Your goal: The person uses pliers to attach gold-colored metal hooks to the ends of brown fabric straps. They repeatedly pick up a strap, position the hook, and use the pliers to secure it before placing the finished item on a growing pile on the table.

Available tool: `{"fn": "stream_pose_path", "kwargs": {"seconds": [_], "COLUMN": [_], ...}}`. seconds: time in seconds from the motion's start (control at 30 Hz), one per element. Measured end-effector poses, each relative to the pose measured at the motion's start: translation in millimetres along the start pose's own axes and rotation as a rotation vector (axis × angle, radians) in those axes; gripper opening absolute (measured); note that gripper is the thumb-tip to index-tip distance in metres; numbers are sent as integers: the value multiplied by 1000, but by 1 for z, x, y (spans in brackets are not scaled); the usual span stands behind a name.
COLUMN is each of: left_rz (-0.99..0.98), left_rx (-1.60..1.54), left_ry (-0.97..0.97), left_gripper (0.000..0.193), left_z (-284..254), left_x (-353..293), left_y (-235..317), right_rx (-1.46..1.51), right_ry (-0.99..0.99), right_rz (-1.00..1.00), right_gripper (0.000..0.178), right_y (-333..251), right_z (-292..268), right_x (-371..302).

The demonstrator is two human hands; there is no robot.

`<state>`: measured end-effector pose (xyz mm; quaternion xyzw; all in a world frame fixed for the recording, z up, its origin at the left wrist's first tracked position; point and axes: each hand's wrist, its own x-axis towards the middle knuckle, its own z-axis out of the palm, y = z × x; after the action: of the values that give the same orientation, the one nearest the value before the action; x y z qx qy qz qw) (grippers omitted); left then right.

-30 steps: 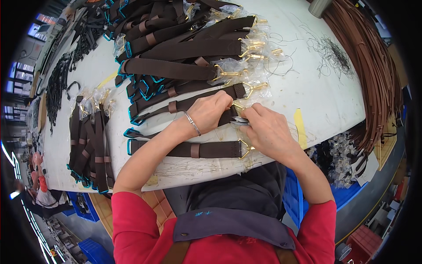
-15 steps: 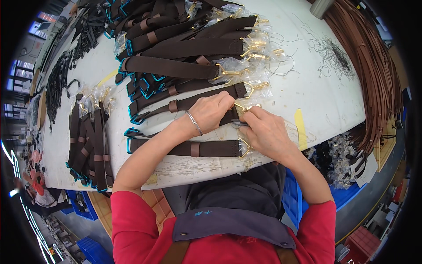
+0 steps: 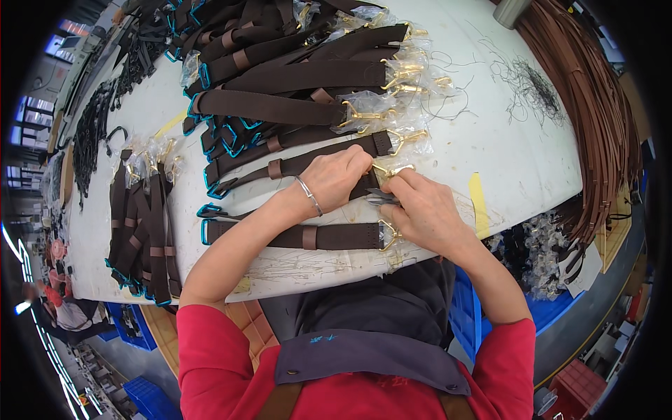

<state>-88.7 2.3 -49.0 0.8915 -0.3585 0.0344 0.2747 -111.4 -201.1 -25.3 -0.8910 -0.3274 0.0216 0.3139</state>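
Note:
My left hand [image 3: 332, 180] is closed on the end of a dark brown webbing strap [image 3: 363, 187], beside its gold metal hook [image 3: 382, 170]. In my right hand [image 3: 428, 215] are small grey metal thread snips [image 3: 380, 197], their blades parted right beside that strap end. Most of the held strap is covered by my left hand and forearm. Nearer to me lies another brown strap [image 3: 343, 236] with a leather keeper, a blue-wrapped buckle on its left and a gold hook on its right. A similar strap [image 3: 308, 162] lies just beyond my left hand.
Many more brown straps [image 3: 294, 77] are heaped at the far side, their gold hooks in clear plastic. A smaller bundle [image 3: 140, 231] lies at left. Brown leather strips [image 3: 574, 91] and loose threads [image 3: 532, 91] are at right. Blue crates [image 3: 470, 315] stand below the white table [image 3: 518, 164].
The snips' blades have come further apart beside the strap end. My right hand has shifted very slightly; my left hand keeps its place on the strap.

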Motion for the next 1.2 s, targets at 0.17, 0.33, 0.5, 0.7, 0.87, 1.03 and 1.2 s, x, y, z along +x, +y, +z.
{"fn": "stream_pose_path", "kwargs": {"seconds": [0.17,0.33,0.5,0.7,0.87,1.03,1.2], "left_rz": [3,-6,-7,-14,6,-23,7], "left_rx": [7,7,3,18,27,49,38], "left_ry": [1,-3,-10,-13,1,-44,-23], "left_gripper": [21,21,21,22,22,28,28], "left_z": [0,0,1,0,1,0,2], "left_x": [-1,-1,0,-2,1,-1,-1], "left_y": [0,0,0,0,1,1,0], "right_rx": [19,-114,-224,-266,-85,-81,-160], "right_ry": [7,73,4,-51,33,71,50], "right_rz": [28,10,-52,-45,22,-19,-32], "right_gripper": [19,15,15,14,15,15,15], "right_y": [2,-5,-5,-14,-8,-17,-15], "right_z": [-3,-4,-8,-32,-17,-7,4], "right_x": [0,1,2,0,0,2,-5]}}
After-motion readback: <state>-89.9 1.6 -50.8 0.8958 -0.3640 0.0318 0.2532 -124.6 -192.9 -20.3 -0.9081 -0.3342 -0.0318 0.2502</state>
